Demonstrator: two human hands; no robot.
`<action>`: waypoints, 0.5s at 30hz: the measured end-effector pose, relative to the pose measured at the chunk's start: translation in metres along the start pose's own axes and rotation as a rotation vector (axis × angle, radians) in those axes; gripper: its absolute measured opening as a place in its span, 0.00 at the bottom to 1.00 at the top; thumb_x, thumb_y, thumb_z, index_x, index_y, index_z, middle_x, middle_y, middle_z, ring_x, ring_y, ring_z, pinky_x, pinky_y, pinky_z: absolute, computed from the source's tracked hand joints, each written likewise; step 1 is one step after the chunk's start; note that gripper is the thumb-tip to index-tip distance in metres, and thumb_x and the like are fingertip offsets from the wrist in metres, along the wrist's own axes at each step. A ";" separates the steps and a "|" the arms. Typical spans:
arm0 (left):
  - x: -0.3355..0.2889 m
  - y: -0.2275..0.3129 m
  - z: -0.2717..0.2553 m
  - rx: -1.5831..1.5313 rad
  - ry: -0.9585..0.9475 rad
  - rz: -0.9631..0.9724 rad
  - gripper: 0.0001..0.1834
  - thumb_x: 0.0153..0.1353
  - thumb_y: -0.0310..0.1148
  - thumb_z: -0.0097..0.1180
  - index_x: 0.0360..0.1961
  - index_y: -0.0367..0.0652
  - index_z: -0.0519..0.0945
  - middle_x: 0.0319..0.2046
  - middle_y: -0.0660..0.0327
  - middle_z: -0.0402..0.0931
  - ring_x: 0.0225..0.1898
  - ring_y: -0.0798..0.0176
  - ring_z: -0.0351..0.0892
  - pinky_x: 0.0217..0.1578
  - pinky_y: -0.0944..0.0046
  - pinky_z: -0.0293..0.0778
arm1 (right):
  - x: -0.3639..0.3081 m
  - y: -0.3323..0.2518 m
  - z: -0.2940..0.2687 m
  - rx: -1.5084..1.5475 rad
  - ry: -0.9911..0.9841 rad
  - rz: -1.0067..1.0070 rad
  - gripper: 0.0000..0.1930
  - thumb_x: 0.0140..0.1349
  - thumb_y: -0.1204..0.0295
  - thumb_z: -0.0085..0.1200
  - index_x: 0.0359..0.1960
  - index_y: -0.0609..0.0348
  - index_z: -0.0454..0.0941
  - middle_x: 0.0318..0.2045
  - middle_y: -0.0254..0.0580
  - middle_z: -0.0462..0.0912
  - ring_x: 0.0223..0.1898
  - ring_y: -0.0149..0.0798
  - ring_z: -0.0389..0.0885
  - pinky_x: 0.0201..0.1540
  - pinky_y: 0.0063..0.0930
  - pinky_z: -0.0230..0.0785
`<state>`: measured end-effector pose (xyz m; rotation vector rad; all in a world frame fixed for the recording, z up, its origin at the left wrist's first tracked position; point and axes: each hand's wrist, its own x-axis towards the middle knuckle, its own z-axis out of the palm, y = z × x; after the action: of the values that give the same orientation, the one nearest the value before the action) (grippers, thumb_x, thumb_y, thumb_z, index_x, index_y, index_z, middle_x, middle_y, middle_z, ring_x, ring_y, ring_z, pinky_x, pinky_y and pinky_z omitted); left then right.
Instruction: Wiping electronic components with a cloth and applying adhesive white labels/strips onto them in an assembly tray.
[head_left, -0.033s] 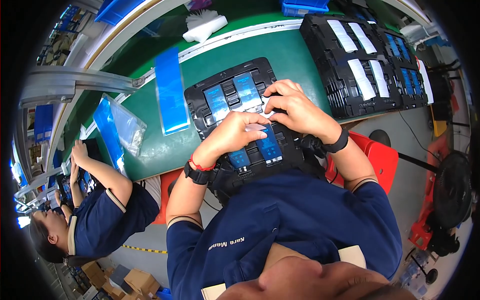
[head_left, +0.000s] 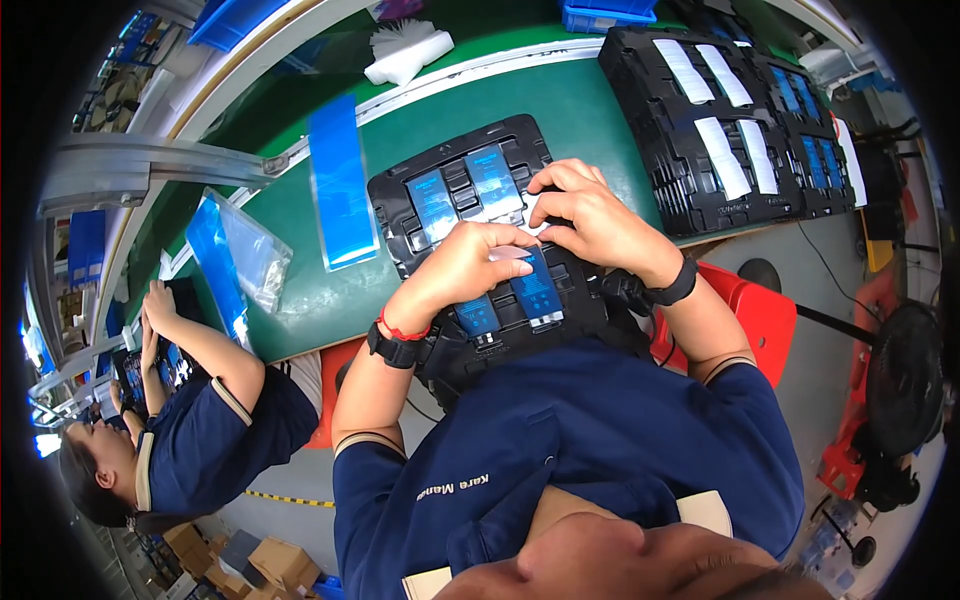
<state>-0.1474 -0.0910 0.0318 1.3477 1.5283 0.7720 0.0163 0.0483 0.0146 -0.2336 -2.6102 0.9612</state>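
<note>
A black moulded tray rests at the bench's near edge, with flat blue phone batteries in its slots. Two, an upper-left battery and an upper-right battery, lie on the far side. On the near side are a lower-left battery and a lower-right battery. My left hand is closed above the lower-right battery, thumb and forefinger pinching a pale, thin strip. My right hand is closed too, fingertips on a small white piece near the tray's middle. Fingers partly hide both pieces.
Stacked black trays with white strips and blue batteries stand right. Left on the green bench lie a blue film sheet and a clear plastic bag. A co-worker works at left. A red stool stands right.
</note>
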 end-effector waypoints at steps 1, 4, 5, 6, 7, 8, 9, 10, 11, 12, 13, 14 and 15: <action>0.001 0.003 -0.002 -0.002 -0.007 -0.055 0.14 0.53 0.28 0.65 0.42 0.41 0.82 0.29 0.59 0.81 0.28 0.70 0.76 0.30 0.68 0.72 | -0.001 0.000 -0.001 0.004 -0.006 0.008 0.08 0.45 0.75 0.63 0.29 0.55 0.79 0.45 0.40 0.75 0.54 0.46 0.68 0.55 0.39 0.58; 0.002 0.008 -0.005 -0.019 -0.024 -0.142 0.14 0.52 0.28 0.65 0.42 0.40 0.82 0.32 0.55 0.82 0.35 0.65 0.81 0.38 0.65 0.75 | -0.002 0.002 0.002 -0.002 0.005 -0.002 0.08 0.46 0.76 0.63 0.29 0.55 0.79 0.44 0.39 0.75 0.54 0.46 0.68 0.55 0.39 0.58; 0.003 0.012 -0.005 -0.032 -0.054 -0.213 0.14 0.52 0.28 0.65 0.42 0.40 0.82 0.32 0.55 0.82 0.34 0.65 0.81 0.37 0.65 0.75 | -0.002 0.002 0.002 -0.001 0.005 -0.001 0.08 0.46 0.76 0.63 0.29 0.55 0.79 0.44 0.39 0.75 0.54 0.46 0.68 0.55 0.39 0.58; 0.003 0.014 -0.005 -0.045 -0.084 -0.284 0.14 0.53 0.28 0.65 0.42 0.40 0.82 0.33 0.55 0.82 0.32 0.65 0.80 0.36 0.65 0.75 | -0.002 0.002 0.002 -0.003 0.007 0.001 0.08 0.46 0.76 0.63 0.29 0.55 0.79 0.44 0.39 0.75 0.54 0.45 0.68 0.55 0.39 0.58; 0.003 0.005 -0.002 -0.045 -0.084 -0.285 0.14 0.53 0.28 0.65 0.42 0.40 0.82 0.33 0.55 0.82 0.32 0.65 0.80 0.36 0.65 0.75 | -0.002 0.001 0.001 -0.004 0.008 0.004 0.08 0.46 0.76 0.62 0.29 0.55 0.79 0.44 0.39 0.75 0.54 0.45 0.68 0.55 0.39 0.58; 0.003 -0.004 0.004 -0.014 -0.004 -0.098 0.14 0.53 0.28 0.65 0.43 0.41 0.83 0.32 0.59 0.80 0.29 0.69 0.76 0.32 0.67 0.74 | -0.002 0.001 0.001 -0.003 0.008 0.002 0.08 0.46 0.76 0.62 0.29 0.55 0.79 0.44 0.39 0.75 0.54 0.45 0.68 0.55 0.39 0.58; 0.003 -0.011 0.007 0.017 0.077 0.089 0.15 0.53 0.29 0.65 0.43 0.42 0.83 0.30 0.63 0.79 0.25 0.74 0.72 0.28 0.69 0.72 | -0.002 0.000 0.000 0.004 0.009 0.008 0.07 0.46 0.76 0.62 0.29 0.55 0.79 0.44 0.39 0.75 0.54 0.45 0.68 0.55 0.39 0.58; 0.001 -0.016 0.007 0.018 0.080 0.089 0.15 0.53 0.29 0.65 0.43 0.42 0.83 0.30 0.63 0.79 0.25 0.74 0.72 0.28 0.69 0.72 | -0.001 -0.001 0.000 0.010 0.010 0.015 0.07 0.47 0.76 0.62 0.29 0.56 0.79 0.44 0.39 0.75 0.54 0.45 0.69 0.55 0.39 0.58; 0.000 -0.014 0.007 0.145 0.121 0.166 0.15 0.53 0.28 0.64 0.44 0.42 0.82 0.31 0.63 0.77 0.27 0.73 0.72 0.31 0.69 0.72 | -0.001 0.000 -0.001 0.010 0.010 0.016 0.07 0.47 0.76 0.62 0.29 0.56 0.79 0.44 0.39 0.75 0.54 0.45 0.69 0.55 0.39 0.58; -0.002 -0.012 0.007 0.272 0.163 0.244 0.16 0.54 0.27 0.64 0.46 0.42 0.81 0.32 0.63 0.75 0.29 0.73 0.72 0.34 0.69 0.72 | -0.001 0.000 -0.002 0.014 0.037 0.020 0.06 0.47 0.75 0.62 0.29 0.56 0.79 0.43 0.39 0.76 0.53 0.45 0.69 0.54 0.39 0.58; -0.004 -0.008 0.006 0.271 0.163 0.244 0.16 0.54 0.27 0.64 0.46 0.42 0.81 0.32 0.63 0.75 0.29 0.73 0.72 0.34 0.69 0.72 | -0.001 0.000 -0.003 0.019 0.064 0.024 0.06 0.48 0.75 0.62 0.29 0.57 0.79 0.41 0.39 0.76 0.52 0.44 0.70 0.53 0.39 0.59; -0.006 -0.004 0.004 0.214 0.202 0.227 0.18 0.55 0.25 0.61 0.49 0.42 0.78 0.31 0.62 0.72 0.31 0.70 0.73 0.36 0.67 0.72 | -0.001 -0.001 -0.004 0.018 0.063 0.022 0.06 0.48 0.75 0.62 0.29 0.57 0.79 0.41 0.39 0.76 0.52 0.44 0.70 0.53 0.39 0.59; -0.009 -0.002 0.003 0.157 0.242 0.209 0.20 0.56 0.24 0.59 0.52 0.41 0.75 0.30 0.61 0.70 0.33 0.67 0.73 0.37 0.66 0.71 | 0.000 -0.002 -0.006 0.026 0.079 0.020 0.07 0.48 0.73 0.63 0.29 0.56 0.79 0.41 0.39 0.77 0.51 0.44 0.70 0.53 0.39 0.59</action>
<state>-0.1459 -0.1007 0.0315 1.5955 1.6808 0.9918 0.0188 0.0496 0.0201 -0.2856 -2.5265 0.9716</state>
